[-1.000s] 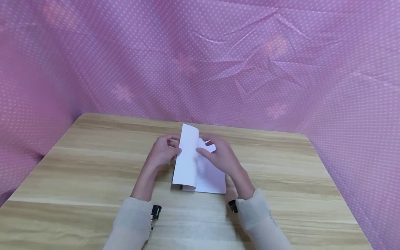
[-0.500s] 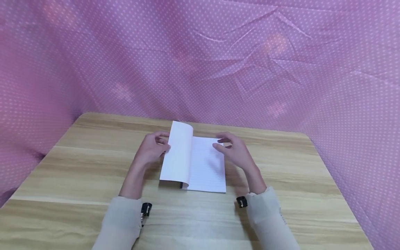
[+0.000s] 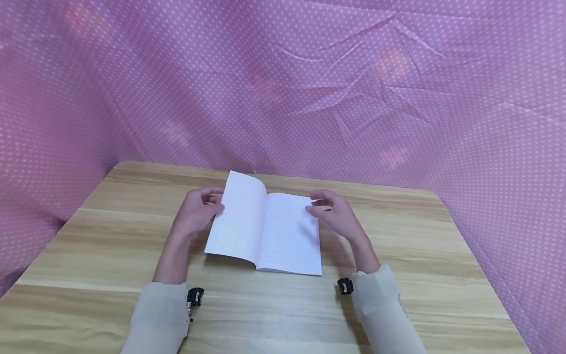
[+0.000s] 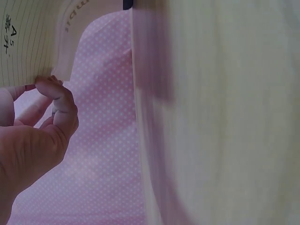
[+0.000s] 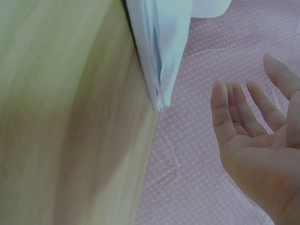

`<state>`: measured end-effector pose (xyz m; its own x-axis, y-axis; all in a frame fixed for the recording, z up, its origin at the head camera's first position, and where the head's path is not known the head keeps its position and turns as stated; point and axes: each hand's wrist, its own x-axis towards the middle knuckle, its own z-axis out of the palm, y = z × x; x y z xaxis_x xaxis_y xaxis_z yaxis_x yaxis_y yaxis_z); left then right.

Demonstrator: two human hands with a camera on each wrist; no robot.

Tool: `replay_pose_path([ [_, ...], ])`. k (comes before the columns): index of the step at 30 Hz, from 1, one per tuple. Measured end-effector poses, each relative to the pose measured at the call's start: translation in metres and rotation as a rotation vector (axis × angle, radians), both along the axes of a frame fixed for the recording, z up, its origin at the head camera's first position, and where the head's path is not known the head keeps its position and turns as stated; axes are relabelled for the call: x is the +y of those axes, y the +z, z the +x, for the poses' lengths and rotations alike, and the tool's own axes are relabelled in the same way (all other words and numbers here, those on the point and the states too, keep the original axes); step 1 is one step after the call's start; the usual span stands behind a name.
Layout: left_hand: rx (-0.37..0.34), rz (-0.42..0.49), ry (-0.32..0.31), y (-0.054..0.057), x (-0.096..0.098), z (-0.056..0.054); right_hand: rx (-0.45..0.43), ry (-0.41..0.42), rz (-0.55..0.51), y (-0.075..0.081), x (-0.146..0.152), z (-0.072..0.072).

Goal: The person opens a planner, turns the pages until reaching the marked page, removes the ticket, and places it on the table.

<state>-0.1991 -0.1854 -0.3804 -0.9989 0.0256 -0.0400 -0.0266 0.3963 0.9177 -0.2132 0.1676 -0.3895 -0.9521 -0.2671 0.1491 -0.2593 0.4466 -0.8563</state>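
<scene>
An open notebook (image 3: 289, 236) with lined pages lies on the wooden table. Its left part, a raised white leaf (image 3: 239, 216), curves up from the spine. My left hand (image 3: 197, 211) pinches the outer edge of that leaf between thumb and fingers. In the left wrist view, the underside of the leaf (image 4: 23, 42) shows printed lettering, with my fingertips at its lower edge. My right hand (image 3: 336, 214) hovers over the notebook's upper right corner, fingers loosely bent and holding nothing. In the right wrist view that hand (image 5: 255, 136) is apart from the notebook's page edges (image 5: 159, 51).
The wood-grain table (image 3: 398, 255) spreads around the notebook on all sides. A pink dotted cloth (image 3: 283, 88) hangs behind the table and along both sides. Black wrist devices (image 3: 194, 296) sit at both cuffs.
My left hand has moved left with the leaf, opening the notebook wider and baring more of the lined page. My right hand has moved right, off the leaf, to the notebook's right edge.
</scene>
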Motion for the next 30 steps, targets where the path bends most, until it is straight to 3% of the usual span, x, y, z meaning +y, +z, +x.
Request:
replay_pose_path([
  [9,0.016,-0.007,-0.011,0.0,-0.01,0.001,-0.014,0.035,0.039,-0.007,0.002,-0.007],
  [22,0.009,-0.035,-0.003,0.003,-0.016,0.0,-0.087,0.012,0.147,-0.011,0.002,-0.027],
  [30,-0.018,-0.066,-0.032,0.0,-0.02,0.002,-0.209,-0.003,0.182,-0.019,0.004,-0.032],
])
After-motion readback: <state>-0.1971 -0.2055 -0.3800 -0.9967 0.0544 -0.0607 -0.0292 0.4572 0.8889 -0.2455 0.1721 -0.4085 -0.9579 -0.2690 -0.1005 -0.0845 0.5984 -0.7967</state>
